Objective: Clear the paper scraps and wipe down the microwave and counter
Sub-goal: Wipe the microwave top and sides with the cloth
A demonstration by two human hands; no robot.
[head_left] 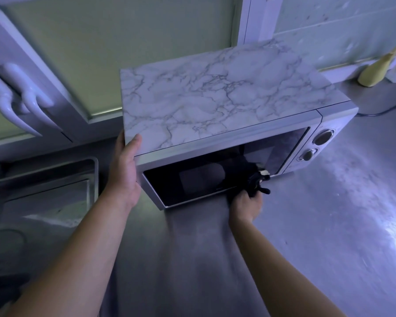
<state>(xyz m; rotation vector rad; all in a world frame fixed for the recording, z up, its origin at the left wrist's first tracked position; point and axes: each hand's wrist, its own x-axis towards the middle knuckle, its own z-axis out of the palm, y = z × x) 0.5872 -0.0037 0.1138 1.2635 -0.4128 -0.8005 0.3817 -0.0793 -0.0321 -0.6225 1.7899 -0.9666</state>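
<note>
**Dark cloth pressed to the microwave door**

The microwave (215, 94), its top marble-patterned, stands on the steel counter (318, 213) towards the back edge, turned at an angle. The left hand (126, 170) grasps its front left corner, with the thumb hooked over the top and the palm flat against the side wall. The rest of its fingers are hidden behind the casing.

The right hand (247, 205) has its fingers clenched round a bunched dark cloth (254, 177), which it holds against the lower part of the closed glass door (192, 179). Two round knobs (322, 136) sit on the panel right of the door.

A steel sink (44, 197) is let into the counter's left end.
</note>
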